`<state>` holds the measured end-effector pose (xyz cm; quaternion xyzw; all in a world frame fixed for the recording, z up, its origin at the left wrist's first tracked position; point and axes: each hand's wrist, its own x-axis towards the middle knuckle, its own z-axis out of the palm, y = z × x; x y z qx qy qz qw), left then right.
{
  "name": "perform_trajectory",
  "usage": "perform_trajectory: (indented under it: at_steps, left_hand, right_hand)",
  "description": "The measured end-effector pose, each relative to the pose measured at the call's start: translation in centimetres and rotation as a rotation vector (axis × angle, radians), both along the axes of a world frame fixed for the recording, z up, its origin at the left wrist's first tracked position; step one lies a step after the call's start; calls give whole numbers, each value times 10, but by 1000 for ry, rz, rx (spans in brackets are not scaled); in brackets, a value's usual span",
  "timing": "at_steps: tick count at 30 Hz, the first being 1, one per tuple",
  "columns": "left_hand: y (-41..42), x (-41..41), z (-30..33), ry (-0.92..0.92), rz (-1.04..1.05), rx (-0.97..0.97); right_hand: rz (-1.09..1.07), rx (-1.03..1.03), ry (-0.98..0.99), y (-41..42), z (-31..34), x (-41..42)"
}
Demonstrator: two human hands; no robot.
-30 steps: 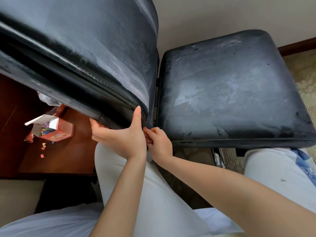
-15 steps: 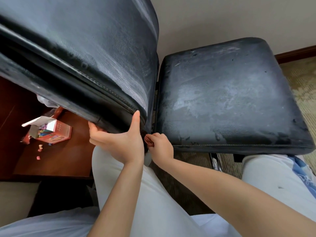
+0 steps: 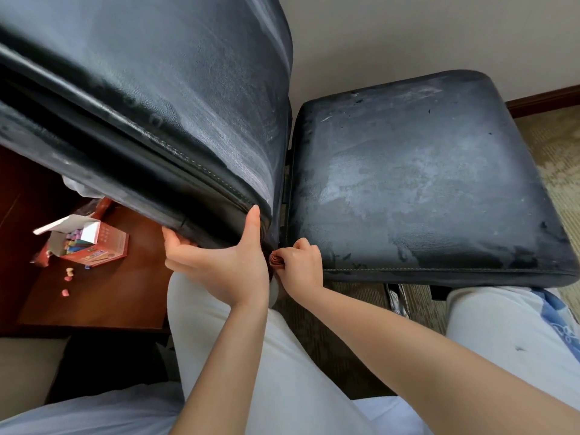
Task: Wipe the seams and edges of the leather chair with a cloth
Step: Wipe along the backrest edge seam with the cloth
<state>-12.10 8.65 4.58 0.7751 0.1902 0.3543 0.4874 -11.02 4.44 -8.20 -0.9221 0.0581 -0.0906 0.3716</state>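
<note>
The black leather chair fills the view: its backrest (image 3: 163,98) leans across the upper left, and its dusty seat (image 3: 417,183) lies at the right. My left hand (image 3: 219,262) grips the backrest's lower corner, thumb up along the stitched seam and fingers under the edge. My right hand (image 3: 301,265) pinches a small bunched pinkish-brown cloth (image 3: 276,260) and holds it against the gap where backrest and seat meet. Most of the cloth is hidden inside the fist.
A red-brown wooden surface (image 3: 103,293) at the left carries an open box of coloured chalk (image 3: 89,243) with loose bits beside it. My legs in white trousers (image 3: 219,356) straddle the chair's front. Patterned carpet (image 3: 558,146) and a pale wall lie beyond.
My right hand with the cloth has risen slightly along the corner seam. My left hand keeps its grip on the backrest. The view has shifted a little.
</note>
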Motion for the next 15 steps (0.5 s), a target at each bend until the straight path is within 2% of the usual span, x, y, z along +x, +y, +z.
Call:
perform_trajectory:
  at_steps: [2,6,9,12,15]
  left_hand:
    - [1,1,-1,-2,-2,-1]
    - [2,1,-1,-2,10,15]
    - [1,1,0,-11,6,25]
    - [2,1,0,-11,3,34]
    - [3,1,-1,-4,2,30]
  right_hand:
    - [-2,-38,5,0,-2,2]
    - [66,-238,14,4,-12,7]
    - [94,-274,32,3,-14,10]
    - [107,-191,-26,-2,-15,11]
    - [144,66,1,-10,-7,10]
